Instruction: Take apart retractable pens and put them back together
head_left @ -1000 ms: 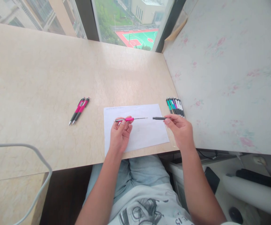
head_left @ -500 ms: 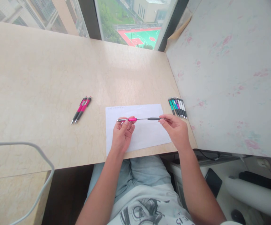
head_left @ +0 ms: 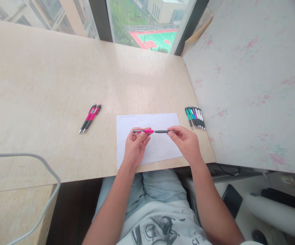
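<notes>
My left hand (head_left: 136, 145) is closed on the pink pen barrel (head_left: 148, 131), with the clip end pointing left. Between finger and thumb, my right hand (head_left: 185, 140) pinches the black grip section (head_left: 160, 131) near its tip. The two pen parts lie in one line, level, with only a narrow gap between them where a bit of the inner refill shows. Both are held above a white sheet of paper (head_left: 157, 149), which has faint writing along its top edge.
Two pink pens (head_left: 90, 118) lie side by side on the tabletop (head_left: 47, 102) to the left. Several green, purple and white pens (head_left: 195, 117) form a row at the right, by the patterned wall (head_left: 244, 95). A grey cable (head_left: 45, 166) loops across the left front.
My right hand has moved left, bringing the black grip section close to the pink barrel. The long stretch of bare refill between them has shrunk to a sliver.
</notes>
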### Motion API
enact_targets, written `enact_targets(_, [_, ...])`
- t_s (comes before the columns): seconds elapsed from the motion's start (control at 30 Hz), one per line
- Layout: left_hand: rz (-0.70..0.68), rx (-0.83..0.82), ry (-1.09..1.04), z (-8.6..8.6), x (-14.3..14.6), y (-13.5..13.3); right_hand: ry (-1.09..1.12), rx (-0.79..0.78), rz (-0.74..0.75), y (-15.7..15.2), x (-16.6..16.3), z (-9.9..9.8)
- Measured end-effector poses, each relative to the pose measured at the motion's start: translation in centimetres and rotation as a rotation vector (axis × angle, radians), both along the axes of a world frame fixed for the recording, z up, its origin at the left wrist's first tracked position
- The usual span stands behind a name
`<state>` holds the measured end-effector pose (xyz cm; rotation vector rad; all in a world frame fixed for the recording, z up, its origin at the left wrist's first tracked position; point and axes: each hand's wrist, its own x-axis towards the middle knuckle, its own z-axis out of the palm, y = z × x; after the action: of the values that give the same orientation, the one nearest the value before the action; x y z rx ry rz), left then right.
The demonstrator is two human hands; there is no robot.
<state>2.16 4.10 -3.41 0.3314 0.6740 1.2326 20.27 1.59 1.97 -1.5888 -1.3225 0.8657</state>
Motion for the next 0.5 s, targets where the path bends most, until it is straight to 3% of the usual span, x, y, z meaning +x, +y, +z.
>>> enact_targets(0.5, [-0.007, -0.017, 0.018, 0.1, -0.01, -0.11, 0.001, 0.002, 0.005, 0.16, -0.59, -0.13])
